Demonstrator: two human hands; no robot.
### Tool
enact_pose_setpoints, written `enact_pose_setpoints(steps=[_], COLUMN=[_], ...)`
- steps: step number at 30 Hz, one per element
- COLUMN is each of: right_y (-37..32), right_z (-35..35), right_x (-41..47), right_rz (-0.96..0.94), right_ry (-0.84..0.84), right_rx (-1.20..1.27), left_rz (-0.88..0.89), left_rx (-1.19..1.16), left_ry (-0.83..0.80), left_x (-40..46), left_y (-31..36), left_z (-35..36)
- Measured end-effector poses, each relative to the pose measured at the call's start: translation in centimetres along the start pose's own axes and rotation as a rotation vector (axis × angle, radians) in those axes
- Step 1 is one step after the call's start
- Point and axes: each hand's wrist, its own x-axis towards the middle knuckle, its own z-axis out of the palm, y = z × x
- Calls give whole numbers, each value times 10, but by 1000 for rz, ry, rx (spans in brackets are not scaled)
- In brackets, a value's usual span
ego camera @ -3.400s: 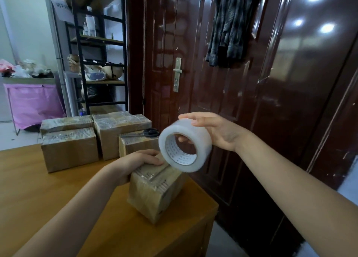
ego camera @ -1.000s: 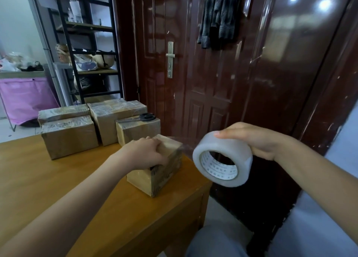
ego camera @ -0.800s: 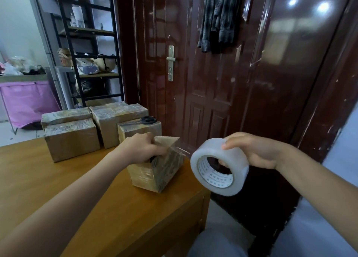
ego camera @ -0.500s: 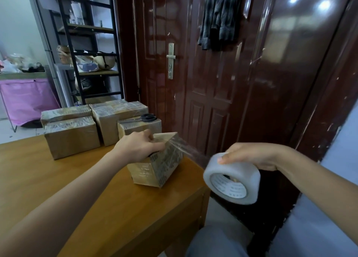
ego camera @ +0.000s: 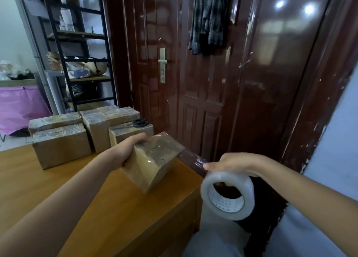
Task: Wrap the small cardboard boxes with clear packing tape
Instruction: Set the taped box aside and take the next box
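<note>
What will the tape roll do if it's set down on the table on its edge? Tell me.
The tape roll is round and hollow, so on edge it would likely roll. The table edge is close, so it could drop off. The strip stretched to the box might tug it back.

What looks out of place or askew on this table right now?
The scissors lie on top of a taped box rather than on the table. The box being wrapped is tipped up on one edge, though the left hand is holding it.
</note>
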Motion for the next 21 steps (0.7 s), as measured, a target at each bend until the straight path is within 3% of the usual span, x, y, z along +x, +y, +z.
enact_pose_setpoints(steps=[3, 7, 11, 13, 16, 18, 21], right_y=[-2, -5, 2, 5, 4, 2, 3], right_z=[-8, -5, 0, 1, 4, 4, 3], right_x=[4, 16, 23, 25, 23, 20, 13], right_rz=[-138, -199, -203, -209, -219, -234, -256], right_ry=[118, 155, 164, 178, 184, 173, 131], right_rx=[152, 48, 98, 120, 133, 128, 135], left_rz=[-117, -80, 142, 288, 489, 519, 465], left_rx=[-147, -131, 101, 264, 753, 1008, 1140], left_ry=[-27, -55, -183, -169, -68, 27, 56], left_x=[6, 17, 21, 17, 10, 3, -4], left_y=[-12, -22, -16, -7, 10, 19, 18], left_z=[-6, -18, -35, -35, -17, -1, 20])
